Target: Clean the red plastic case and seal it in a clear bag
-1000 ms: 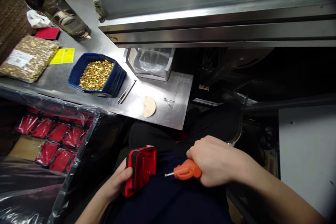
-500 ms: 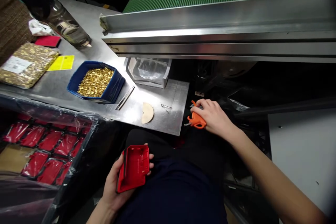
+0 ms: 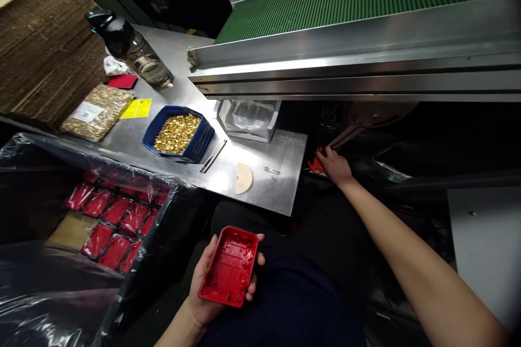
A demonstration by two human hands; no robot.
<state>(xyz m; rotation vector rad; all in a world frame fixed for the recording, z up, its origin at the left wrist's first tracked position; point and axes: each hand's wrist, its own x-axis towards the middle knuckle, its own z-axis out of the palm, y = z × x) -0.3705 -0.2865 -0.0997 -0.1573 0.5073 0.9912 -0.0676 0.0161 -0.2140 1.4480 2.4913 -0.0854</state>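
A red plastic case half (image 3: 230,265), its hollow inner side facing me, lies in my left hand (image 3: 205,287), with the fingers wrapped round its right edge. Small ribs and posts show inside the shell. Past the table's right corner, my right hand (image 3: 336,165) has its fingers closed at an orange plastic piece (image 3: 316,162), low under the conveyor. Much of that piece is hidden, and its exact kind is unclear. On the metal table (image 3: 272,195) nearest the hands are a half-round beige disc (image 3: 243,179) and a small metal part (image 3: 271,171).
A blue bin (image 3: 205,138) of gold-coloured small parts stands beside a pen-like tool (image 3: 214,156) and a grey tray (image 3: 268,127). Behind are a bottle (image 3: 148,62) and a bag of parts (image 3: 100,111). A lined box (image 3: 163,200) holds bagged red items; the conveyor (image 3: 345,76) overhangs.
My right hand has moved away from me, under the conveyor, with the orange piece. My left hand has turned the red case half so more of its inside shows. The view has shifted left.
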